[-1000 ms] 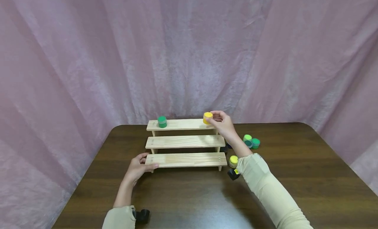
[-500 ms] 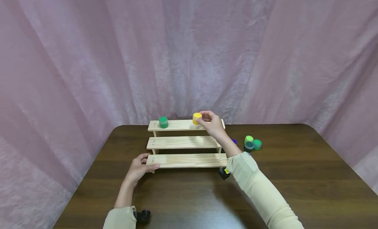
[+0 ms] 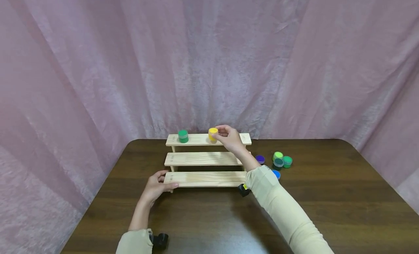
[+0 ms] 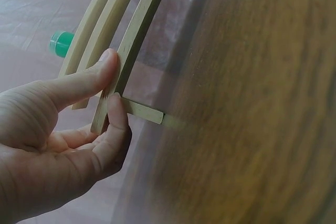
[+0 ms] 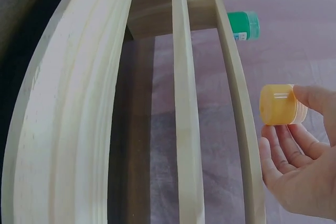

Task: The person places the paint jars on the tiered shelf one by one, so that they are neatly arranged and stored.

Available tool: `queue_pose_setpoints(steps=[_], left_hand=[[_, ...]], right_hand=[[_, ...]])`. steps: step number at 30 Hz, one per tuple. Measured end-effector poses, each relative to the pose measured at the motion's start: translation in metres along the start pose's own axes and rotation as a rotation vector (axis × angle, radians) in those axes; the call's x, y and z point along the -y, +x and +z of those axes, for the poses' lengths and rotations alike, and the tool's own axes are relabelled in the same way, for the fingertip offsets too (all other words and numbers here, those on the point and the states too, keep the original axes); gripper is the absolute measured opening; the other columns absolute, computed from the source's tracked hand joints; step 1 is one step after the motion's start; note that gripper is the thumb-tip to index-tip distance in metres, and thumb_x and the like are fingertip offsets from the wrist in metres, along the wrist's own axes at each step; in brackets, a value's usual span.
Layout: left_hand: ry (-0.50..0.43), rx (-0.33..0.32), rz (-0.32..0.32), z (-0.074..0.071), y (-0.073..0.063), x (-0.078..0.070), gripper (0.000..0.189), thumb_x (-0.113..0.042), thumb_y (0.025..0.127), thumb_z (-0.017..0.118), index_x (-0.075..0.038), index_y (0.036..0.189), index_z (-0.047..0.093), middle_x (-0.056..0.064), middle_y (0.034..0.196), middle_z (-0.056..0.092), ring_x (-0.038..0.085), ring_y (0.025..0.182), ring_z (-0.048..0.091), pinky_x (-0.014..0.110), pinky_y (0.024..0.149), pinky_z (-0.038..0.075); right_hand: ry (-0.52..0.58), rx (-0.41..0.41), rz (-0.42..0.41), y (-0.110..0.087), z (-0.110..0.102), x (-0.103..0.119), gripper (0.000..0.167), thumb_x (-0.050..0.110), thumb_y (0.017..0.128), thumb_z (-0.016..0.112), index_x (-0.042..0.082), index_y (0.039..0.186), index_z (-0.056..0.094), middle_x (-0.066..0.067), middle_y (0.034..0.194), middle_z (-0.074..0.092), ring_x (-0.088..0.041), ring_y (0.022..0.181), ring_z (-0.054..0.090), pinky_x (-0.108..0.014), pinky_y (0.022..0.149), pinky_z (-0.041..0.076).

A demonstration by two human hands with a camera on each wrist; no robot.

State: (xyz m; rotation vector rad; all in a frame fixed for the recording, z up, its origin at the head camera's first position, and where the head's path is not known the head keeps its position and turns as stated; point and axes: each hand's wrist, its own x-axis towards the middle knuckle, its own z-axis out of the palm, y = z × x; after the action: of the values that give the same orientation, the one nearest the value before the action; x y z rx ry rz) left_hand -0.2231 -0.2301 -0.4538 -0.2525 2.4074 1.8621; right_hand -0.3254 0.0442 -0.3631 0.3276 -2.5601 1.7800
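Observation:
A three-tier wooden display stand stands on the table. My left hand grips the left end of its lowest board, thumb on top and fingers beneath, as the left wrist view also shows. My right hand pinches a small yellow jar between thumb and fingers over the middle of the top board. In the right wrist view a gap shows between this yellow jar and the board's edge. A green jar sits near the left end of the top board.
Right of the stand, several small jars rest on the brown table: a purple one, a blue one partly behind my sleeve, and a cluster with a light green jar. A pink curtain hangs behind the table.
My right hand has carried the yellow jar leftward along the top board, from its right end to near the middle. The purple and blue jars have come into sight. My left hand keeps its grip.

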Motion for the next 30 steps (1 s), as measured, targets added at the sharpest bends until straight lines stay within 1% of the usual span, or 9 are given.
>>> queue_pose_setpoints(steps=[8, 16, 22, 26, 30], left_hand=[[0.0, -0.002, 0.005, 0.0, 0.001, 0.0, 0.077, -0.001, 0.078, 0.078, 0.012, 0.142, 0.036, 0.016, 0.098, 0.06, 0.013, 0.065, 0.059, 0.027, 0.063, 0.054], [0.024, -0.001, 0.015, 0.0, 0.001, 0.001, 0.079, -0.002, 0.077, 0.079, 0.013, 0.142, 0.035, 0.017, 0.098, 0.061, 0.012, 0.065, 0.059, 0.024, 0.063, 0.052], [0.026, -0.008, 0.006, 0.001, -0.001, 0.001, 0.079, -0.003, 0.077, 0.079, 0.012, 0.141, 0.036, 0.018, 0.1, 0.061, 0.012, 0.065, 0.059, 0.023, 0.064, 0.051], [0.015, -0.002, 0.009, 0.001, 0.001, 0.001, 0.079, -0.002, 0.077, 0.079, 0.013, 0.141, 0.035, 0.019, 0.101, 0.061, 0.012, 0.066, 0.059, 0.024, 0.064, 0.052], [0.006, -0.001, 0.006, 0.001, 0.001, 0.001, 0.079, -0.001, 0.077, 0.079, 0.013, 0.141, 0.035, 0.019, 0.101, 0.061, 0.012, 0.066, 0.059, 0.024, 0.063, 0.052]], right_hand=[[-0.026, -0.001, -0.009, 0.001, 0.007, 0.0, 0.042, 0.023, 0.091, 0.068, 0.006, 0.128, 0.059, -0.015, 0.123, 0.064, -0.027, 0.11, 0.061, -0.032, 0.088, 0.053], [-0.057, 0.013, -0.002, -0.001, 0.009, -0.004, 0.042, 0.024, 0.092, 0.068, 0.007, 0.129, 0.058, -0.013, 0.126, 0.064, -0.028, 0.113, 0.061, -0.035, 0.089, 0.055], [-0.081, -0.003, -0.006, 0.0, 0.011, -0.006, 0.042, 0.025, 0.091, 0.068, 0.009, 0.129, 0.059, -0.012, 0.125, 0.064, -0.028, 0.113, 0.061, -0.036, 0.09, 0.054], [-0.098, -0.018, -0.008, 0.001, 0.012, -0.007, 0.043, 0.025, 0.092, 0.068, 0.009, 0.131, 0.059, -0.012, 0.125, 0.064, -0.028, 0.114, 0.06, -0.038, 0.092, 0.053], [-0.084, -0.009, -0.005, 0.001, 0.012, -0.007, 0.044, 0.023, 0.092, 0.067, 0.008, 0.132, 0.058, -0.013, 0.127, 0.063, -0.029, 0.116, 0.06, -0.04, 0.096, 0.052]])
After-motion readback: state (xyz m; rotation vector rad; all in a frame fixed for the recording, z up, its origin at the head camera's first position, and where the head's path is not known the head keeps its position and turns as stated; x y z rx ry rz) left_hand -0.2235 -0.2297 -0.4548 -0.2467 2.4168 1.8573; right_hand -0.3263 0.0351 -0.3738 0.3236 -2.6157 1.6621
